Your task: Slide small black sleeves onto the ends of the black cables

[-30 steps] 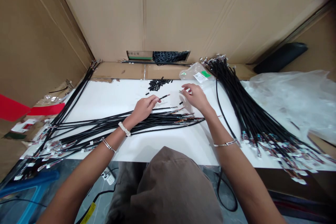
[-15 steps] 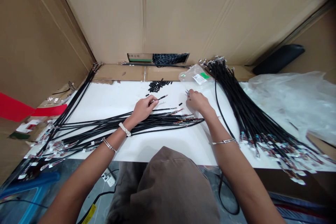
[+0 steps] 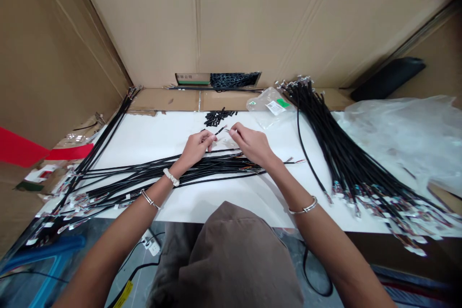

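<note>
One black wire (image 3: 220, 130), left hand (image 3: 197, 148) pinching it, right hand (image 3: 251, 144) just beside

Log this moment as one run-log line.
left grip: holds black cable | right grip: near its tip, hold unclear | nearby: short black pieces

Short black cable (image 3: 220, 131) angled up from the left hand (image 3: 198, 148)

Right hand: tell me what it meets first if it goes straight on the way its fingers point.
Probably the thin black cable pinched by the left hand; its tip lies just ahead of the fingertips of the right hand, though depth is hard to judge from this view.
</note>
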The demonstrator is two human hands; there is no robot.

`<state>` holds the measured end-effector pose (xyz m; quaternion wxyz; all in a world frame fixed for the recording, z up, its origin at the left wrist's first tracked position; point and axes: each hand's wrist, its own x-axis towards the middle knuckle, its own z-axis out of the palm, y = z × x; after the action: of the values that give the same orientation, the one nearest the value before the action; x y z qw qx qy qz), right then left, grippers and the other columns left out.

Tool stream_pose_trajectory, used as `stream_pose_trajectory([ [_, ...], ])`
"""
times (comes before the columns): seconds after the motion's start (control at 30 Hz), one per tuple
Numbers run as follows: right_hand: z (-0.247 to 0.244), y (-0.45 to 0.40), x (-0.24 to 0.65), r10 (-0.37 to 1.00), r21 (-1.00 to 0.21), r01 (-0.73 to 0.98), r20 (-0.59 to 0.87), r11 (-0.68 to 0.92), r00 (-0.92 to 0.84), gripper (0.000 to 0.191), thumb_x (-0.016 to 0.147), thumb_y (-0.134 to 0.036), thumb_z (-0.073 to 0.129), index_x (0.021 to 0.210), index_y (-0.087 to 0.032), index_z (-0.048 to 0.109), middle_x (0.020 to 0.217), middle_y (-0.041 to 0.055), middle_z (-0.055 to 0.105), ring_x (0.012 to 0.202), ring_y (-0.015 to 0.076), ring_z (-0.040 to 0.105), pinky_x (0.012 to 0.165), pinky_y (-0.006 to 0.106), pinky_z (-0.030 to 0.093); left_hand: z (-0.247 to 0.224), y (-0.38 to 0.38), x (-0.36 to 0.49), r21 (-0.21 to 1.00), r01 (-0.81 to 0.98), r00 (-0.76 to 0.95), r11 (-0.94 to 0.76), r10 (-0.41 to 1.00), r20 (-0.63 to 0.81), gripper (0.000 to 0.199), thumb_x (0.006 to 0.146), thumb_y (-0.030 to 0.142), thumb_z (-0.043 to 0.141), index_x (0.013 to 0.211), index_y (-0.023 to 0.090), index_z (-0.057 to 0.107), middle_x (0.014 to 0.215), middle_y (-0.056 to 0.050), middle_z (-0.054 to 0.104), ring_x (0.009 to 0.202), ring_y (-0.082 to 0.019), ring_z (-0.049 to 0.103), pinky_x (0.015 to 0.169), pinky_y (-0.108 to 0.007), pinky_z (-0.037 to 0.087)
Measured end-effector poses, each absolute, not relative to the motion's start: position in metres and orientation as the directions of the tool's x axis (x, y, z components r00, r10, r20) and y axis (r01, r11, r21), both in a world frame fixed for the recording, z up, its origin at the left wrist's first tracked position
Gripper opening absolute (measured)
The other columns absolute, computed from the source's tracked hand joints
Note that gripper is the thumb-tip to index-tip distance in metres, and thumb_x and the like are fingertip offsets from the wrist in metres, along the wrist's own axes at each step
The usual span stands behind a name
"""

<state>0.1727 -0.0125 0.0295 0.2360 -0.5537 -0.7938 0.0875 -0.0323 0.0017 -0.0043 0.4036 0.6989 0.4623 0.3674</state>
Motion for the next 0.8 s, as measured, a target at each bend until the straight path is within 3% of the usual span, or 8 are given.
stream_pose_trajectory([
  [0.17,0.021,-0.014,0.160,0.893,-0.216,0.900,0.341,0.378,-0.293,0.036,0.099,-0.047,0.034,0.096,-0.022,0.059,0.095,0.0056,0.073,0.074,0.0193,0.063,0.052,0.029,0.021,-0.003,0.001,-0.031,0.930,0.306,0.298,-0.204,0.948,0.111,0.029,0.089,0.040,0.050,0.088,0.015,0.064,0.058,0.002,0.056,0.048,-0.009,0.040,0.049,-0.021,0.032],
  [0.3,0.019,-0.013,0.160,0.867,-0.143,0.905,0.378,0.400,-0.324,0.040,0.101,-0.047,0.031,0.096,-0.021,0.061,0.092,0.0067,0.072,0.076,0.0189,0.064,0.051,0.029,0.018,-0.004,0.001,-0.031,0.932,0.298,0.305,-0.209,0.946,0.114,0.028,0.089,0.039,0.050,0.087,0.015,0.064,0.057,0.002,0.056,0.047,-0.009,0.040,0.049,-0.021,0.033],
  [0.8,0.018,-0.012,0.158,0.851,-0.054,0.907,0.372,0.419,-0.371,0.045,0.102,-0.047,0.027,0.096,-0.021,0.063,0.088,0.0078,0.070,0.077,0.0187,0.062,0.053,0.031,0.017,-0.004,0.000,-0.031,0.913,0.318,0.324,-0.255,0.934,0.148,0.025,0.091,0.036,0.050,0.085,0.016,0.064,0.056,0.003,0.056,0.049,-0.009,0.044,0.053,-0.022,0.036],
])
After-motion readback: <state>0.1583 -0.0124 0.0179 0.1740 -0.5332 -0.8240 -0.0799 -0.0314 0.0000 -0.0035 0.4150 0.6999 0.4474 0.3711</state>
